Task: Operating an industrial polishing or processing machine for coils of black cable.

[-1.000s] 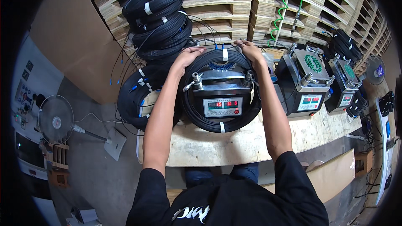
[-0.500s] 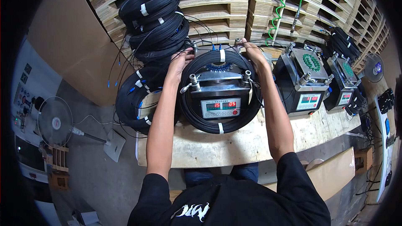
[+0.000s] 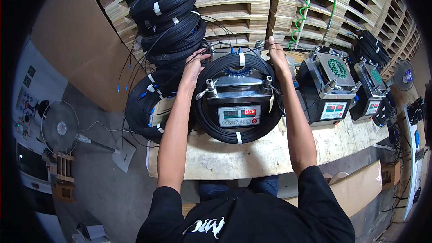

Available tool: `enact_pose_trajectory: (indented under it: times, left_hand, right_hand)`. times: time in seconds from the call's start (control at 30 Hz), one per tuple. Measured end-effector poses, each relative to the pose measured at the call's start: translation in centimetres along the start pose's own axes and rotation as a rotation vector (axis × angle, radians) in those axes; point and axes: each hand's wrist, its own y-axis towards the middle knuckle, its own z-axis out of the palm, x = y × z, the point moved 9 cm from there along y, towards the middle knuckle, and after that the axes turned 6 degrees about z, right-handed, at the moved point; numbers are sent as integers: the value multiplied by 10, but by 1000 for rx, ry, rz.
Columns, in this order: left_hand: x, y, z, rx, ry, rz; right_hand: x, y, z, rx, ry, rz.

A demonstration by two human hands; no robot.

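Observation:
A polishing machine (image 3: pixel 238 94) with a steel top, corner clamp posts and a red-lit display stands before me. A coil of black cable (image 3: pixel 202 119), bound with white tape, hangs round its front. Blue connectors (image 3: pixel 237 72) ring the fixture behind the front bar, and two more blue connectors stand at its back. My left hand (image 3: pixel 193 68) is at the back left clamp post (image 3: pixel 211 49), its fingers stretched toward it; contact is unclear. Beside the back right clamp post (image 3: pixel 258 46), my right hand (image 3: pixel 276 56) has its fingers extended upward, apart from the post. I see nothing held in either hand.
Stacked black cable coils (image 3: pixel 168 27) rise at the back left, with loose blue-tipped ends. Two similar machines (image 3: pixel 333 85) with green-dotted tops stand to the right on the plywood table (image 3: pixel 225 159). Wooden pallets (image 3: pixel 234 9) line the back. A fan (image 3: pixel 60 128) stands left.
My right hand has drawn off the back right post, slightly up and to the right. My left hand has barely shifted. The machine's display reads differently.

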Motion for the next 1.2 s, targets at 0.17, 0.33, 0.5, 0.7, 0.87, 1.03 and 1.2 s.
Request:
enact_pose_trajectory:
  times: [0.17,0.33,0.5,0.7,0.87,1.03,1.2]
  left_hand:
    - [-2,-10,-4,-115,-92,-34]
    - [-11,-9,-1,-19,-239,64]
    - [-12,-4,15,135,-199,79]
    - [-11,-8,12,121,-195,72]
    - [-13,-8,13,133,-30,98]
    - [-17,-14,15,63,-127,69]
    - [-17,-13,20,127,-38,82]
  right_hand:
    - [1,-4,8,154,46,18]
    - [5,-18,12,203,242,188]
    - [5,-24,6,170,355,269]
    - [31,-35,17,227,82,91]
    - [34,-31,18,262,70,9]
    - [36,-35,22,300,112,21]
    - [32,-32,15,264,148,48]
